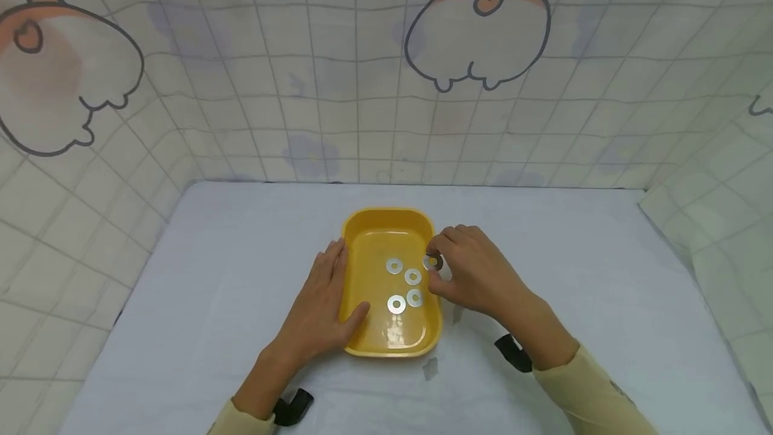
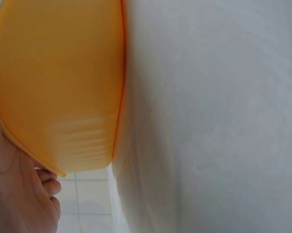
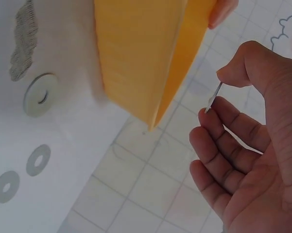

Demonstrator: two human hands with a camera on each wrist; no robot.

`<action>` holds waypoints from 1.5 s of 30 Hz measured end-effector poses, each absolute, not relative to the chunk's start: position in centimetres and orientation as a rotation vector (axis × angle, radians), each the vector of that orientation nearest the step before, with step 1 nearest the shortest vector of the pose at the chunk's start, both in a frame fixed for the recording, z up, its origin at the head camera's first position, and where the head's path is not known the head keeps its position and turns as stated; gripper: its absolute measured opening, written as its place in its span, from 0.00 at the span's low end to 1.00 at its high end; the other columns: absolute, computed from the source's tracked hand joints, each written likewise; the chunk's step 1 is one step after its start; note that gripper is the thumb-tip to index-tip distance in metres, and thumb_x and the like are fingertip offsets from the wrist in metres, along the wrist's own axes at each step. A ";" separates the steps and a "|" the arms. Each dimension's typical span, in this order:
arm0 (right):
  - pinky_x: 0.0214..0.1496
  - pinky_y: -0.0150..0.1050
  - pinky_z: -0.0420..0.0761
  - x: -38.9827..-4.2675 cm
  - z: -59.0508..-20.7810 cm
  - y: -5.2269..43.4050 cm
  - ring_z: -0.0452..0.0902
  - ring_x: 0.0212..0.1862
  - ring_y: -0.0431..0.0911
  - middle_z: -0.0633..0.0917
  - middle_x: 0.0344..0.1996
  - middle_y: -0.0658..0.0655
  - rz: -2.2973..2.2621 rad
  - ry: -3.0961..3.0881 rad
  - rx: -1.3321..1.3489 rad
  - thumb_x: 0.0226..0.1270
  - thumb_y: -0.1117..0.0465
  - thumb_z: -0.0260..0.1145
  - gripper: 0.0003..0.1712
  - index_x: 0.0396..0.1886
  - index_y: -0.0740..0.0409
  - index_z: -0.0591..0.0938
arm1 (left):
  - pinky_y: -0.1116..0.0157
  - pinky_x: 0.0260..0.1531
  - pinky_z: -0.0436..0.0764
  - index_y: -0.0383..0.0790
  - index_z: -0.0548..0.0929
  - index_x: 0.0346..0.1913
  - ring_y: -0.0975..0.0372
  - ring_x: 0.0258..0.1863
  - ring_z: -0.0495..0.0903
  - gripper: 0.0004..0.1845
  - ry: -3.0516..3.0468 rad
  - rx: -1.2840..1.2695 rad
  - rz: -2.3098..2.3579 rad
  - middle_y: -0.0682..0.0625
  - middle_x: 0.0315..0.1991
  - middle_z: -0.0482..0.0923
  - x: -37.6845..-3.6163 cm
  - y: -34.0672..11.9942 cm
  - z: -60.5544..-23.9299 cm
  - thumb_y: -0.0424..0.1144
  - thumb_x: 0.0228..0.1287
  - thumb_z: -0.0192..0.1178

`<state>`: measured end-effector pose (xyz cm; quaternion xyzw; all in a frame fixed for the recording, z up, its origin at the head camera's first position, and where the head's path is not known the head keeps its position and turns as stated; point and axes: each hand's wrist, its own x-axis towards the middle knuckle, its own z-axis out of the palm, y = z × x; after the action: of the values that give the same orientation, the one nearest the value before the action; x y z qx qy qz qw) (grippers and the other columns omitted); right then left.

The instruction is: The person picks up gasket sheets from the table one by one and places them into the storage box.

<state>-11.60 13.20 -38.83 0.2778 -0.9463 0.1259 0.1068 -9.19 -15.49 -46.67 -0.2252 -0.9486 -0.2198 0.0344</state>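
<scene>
Item: yellow tray [image 1: 362,233], table [image 1: 241,254] centre, no lettering legible. Your left hand [image 1: 323,304] rests flat on its 9 o'clock rim, fingers straight, thumb inside. Your right hand [image 1: 474,270] pinches one washer [image 1: 432,262] at the 3 o'clock rim. Four washers [image 1: 413,277] lie inside.

White-covered table [image 1: 211,274]; yellow tray [image 1: 386,221] mid-table toward near edge, loose washers [image 3: 39,94] on cloth beside tray.
</scene>
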 end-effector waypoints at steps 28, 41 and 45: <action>0.48 0.39 0.83 -12.9 -38.1 8.9 0.80 0.37 0.43 0.88 0.35 0.48 0.473 -2.759 1.087 0.61 0.61 0.72 0.08 0.41 0.55 0.89 | 0.51 0.88 0.47 0.28 0.48 0.84 0.48 0.88 0.48 0.52 -2.904 -0.707 -0.648 0.38 0.87 0.45 -9.4 -15.7 -47.0 0.58 0.72 0.57; 0.52 0.38 0.84 -12.6 -38.5 7.9 0.79 0.41 0.43 0.87 0.37 0.48 0.426 -2.821 1.091 0.64 0.58 0.72 0.09 0.44 0.54 0.89 | 0.50 0.88 0.49 0.29 0.49 0.85 0.49 0.88 0.47 0.51 -2.919 -0.702 -0.641 0.39 0.87 0.45 -9.2 -15.6 -47.0 0.58 0.73 0.56; 0.54 0.39 0.85 -12.4 -38.3 7.8 0.81 0.42 0.44 0.88 0.39 0.49 0.431 -2.832 1.094 0.65 0.59 0.73 0.10 0.45 0.54 0.89 | 0.50 0.88 0.49 0.28 0.48 0.85 0.49 0.88 0.47 0.51 -2.915 -0.710 -0.635 0.39 0.88 0.45 -9.2 -15.6 -47.1 0.58 0.73 0.55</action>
<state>-12.43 7.83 -38.31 0.3567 -0.9228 0.1405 0.0376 -9.23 -15.58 -47.09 -0.2315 -0.9498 -0.2070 0.0374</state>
